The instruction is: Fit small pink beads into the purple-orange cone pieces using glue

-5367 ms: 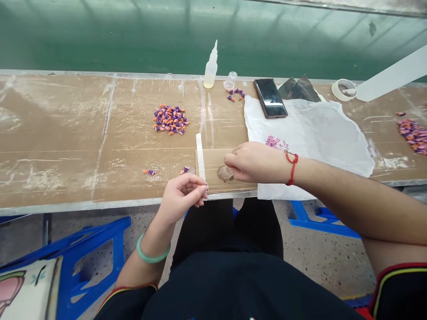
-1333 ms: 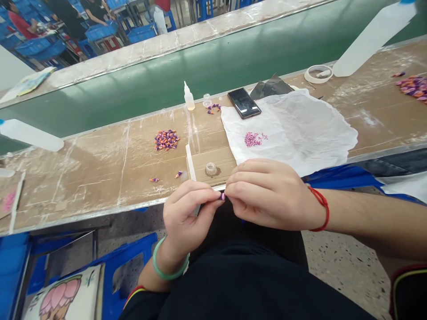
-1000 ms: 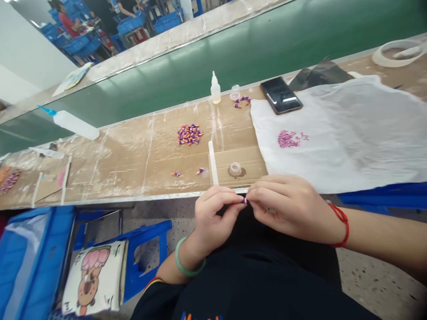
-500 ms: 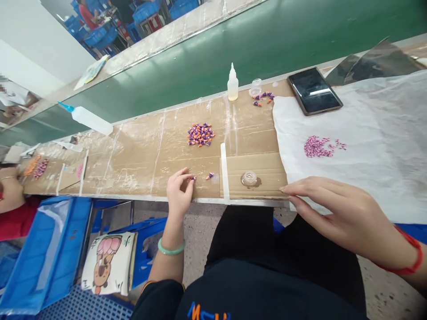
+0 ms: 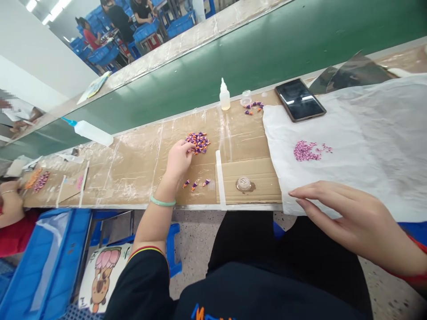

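My left hand (image 5: 178,159) reaches forward over the brown table (image 5: 133,164), and its fingertips touch the near edge of a pile of small purple and orange pieces (image 5: 199,142). Whether they pinch one is hidden. Three of the same pieces (image 5: 195,184) lie loose by my left wrist. My right hand (image 5: 353,222) hovers with fingers stretched out flat over the near edge of a white sheet (image 5: 367,146), holding nothing. A small heap of pink beads (image 5: 305,150) lies on that sheet. A small clear cap (image 5: 243,183) sits on a cardboard piece (image 5: 256,178) beside a white strip (image 5: 220,178).
A small glue bottle (image 5: 224,94), a clear vial (image 5: 246,96), a few more purple pieces (image 5: 253,106) and a black phone (image 5: 299,99) stand at the table's far edge. A squeeze bottle (image 5: 90,131) lies at the left. Blue crates (image 5: 43,262) sit under the table. Another person's hand (image 5: 10,204) shows at far left.
My left hand has set a piece down by the loose ones and moved forward to the pile. My right hand has stayed open over the sheet's edge.
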Demonstrator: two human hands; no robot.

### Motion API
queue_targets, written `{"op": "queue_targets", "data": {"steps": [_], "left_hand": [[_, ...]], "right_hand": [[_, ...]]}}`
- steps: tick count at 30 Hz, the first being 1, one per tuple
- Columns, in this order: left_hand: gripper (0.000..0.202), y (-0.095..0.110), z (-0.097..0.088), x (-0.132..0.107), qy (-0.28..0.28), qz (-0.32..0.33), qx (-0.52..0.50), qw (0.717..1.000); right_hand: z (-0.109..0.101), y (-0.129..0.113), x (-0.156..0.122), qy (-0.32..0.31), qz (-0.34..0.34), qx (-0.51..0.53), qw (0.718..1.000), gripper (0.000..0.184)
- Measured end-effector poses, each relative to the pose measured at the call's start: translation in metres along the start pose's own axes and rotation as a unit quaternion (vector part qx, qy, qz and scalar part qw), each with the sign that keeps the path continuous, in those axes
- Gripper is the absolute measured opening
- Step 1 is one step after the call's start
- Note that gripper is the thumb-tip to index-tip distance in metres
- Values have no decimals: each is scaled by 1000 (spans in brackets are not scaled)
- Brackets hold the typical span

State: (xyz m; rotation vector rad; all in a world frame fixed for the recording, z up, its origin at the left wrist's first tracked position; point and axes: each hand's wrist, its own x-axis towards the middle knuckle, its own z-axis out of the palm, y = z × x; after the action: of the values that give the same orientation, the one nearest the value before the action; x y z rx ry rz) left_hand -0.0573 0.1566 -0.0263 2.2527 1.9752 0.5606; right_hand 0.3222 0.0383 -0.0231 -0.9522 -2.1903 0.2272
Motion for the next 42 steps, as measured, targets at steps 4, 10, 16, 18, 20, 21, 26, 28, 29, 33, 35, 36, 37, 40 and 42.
{"op": "queue_targets", "data": {"steps": [4, 10, 16, 18, 20, 21, 26, 28, 29, 33, 35, 36, 37, 40, 42], "left_hand": [[12, 6, -8, 2, 0, 4, -11, 1000], [10, 30, -29, -28, 60, -88, -273, 956], [10, 66, -23, -73, 1, -110, -471, 875], [8, 78, -19, -85, -34, -91, -489, 867], [7, 88, -14, -95, -76, -73, -509, 854], [6, 93, -12, -99, -96, -66, -521, 846], [9, 107, 4, -117, -137, -74, -580, 800], [14, 110, 12, -122, -137, -99, -593, 787], [17, 111, 16, -124, -139, -111, -595, 784], [25, 109, 27, -128, -149, -149, -596, 775], [27, 109, 29, -128, -152, -165, -596, 771], [27, 110, 29, -128, -148, -174, -598, 769], [27, 112, 29, -128, -140, -183, -599, 767], [25, 119, 26, -128, -115, -205, -605, 761], [25, 120, 27, -128, -112, -206, -604, 761]], "right_hand": [[-4, 3, -4, 2, 22, 16, 1000, 9], [-26, 19, 5, 54, 71, -35, 995, 10], [-31, 78, 8, 14, 172, -80, 982, 11], [-24, 93, 6, -12, 205, -93, 974, 10], [-16, 103, 4, -35, 233, -99, 967, 9], [-12, 105, 3, -44, 243, -101, 964, 8], [-2, 107, 3, -57, 260, -111, 958, 7], [-2, 107, 5, -64, 261, -112, 957, 7], [-2, 107, 6, -67, 261, -113, 956, 7], [-3, 106, 10, -81, 260, -115, 955, 8], [-5, 106, 10, -87, 259, -115, 955, 7], [-5, 106, 10, -89, 259, -115, 955, 7], [-5, 106, 10, -92, 259, -114, 955, 7], [-5, 106, 11, -96, 261, -116, 953, 6], [-4, 107, 12, -100, 264, -122, 952, 6]]}}
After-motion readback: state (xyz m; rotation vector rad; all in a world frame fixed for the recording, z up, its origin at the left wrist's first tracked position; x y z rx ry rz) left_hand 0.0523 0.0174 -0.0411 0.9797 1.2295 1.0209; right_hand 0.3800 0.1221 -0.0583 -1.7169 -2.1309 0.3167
